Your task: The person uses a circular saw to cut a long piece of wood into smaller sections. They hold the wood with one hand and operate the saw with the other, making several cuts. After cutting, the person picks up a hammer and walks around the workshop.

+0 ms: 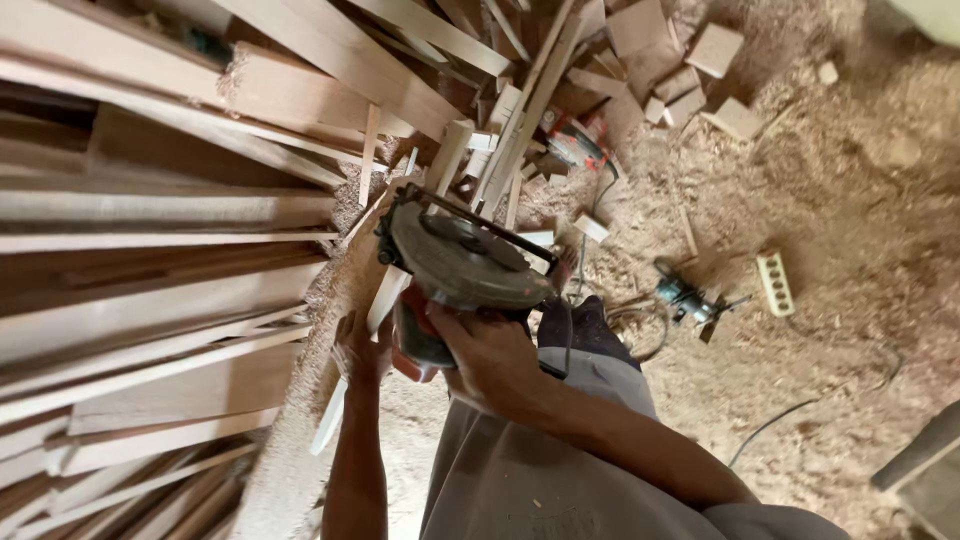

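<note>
Sawdust-covered shop, one circular saw (455,265) at centre, on one pale wood strip (385,295).
Right hand (490,360) closed around saw handle; left hand (362,350) at 9 o'clock of it, pressing the strip, fingers partly hidden. Two more power tools: 12 (577,143) and 3 o'clock (685,297). One power strip (775,284). Blade hidden under guard.

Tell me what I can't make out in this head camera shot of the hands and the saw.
- Blade of the grey circular saw: hidden under its guard.
- Right hand grip: fingers wrap out of sight behind the handle.
- Pale wooden strip under the left hand: partly covered by the saw.
</note>
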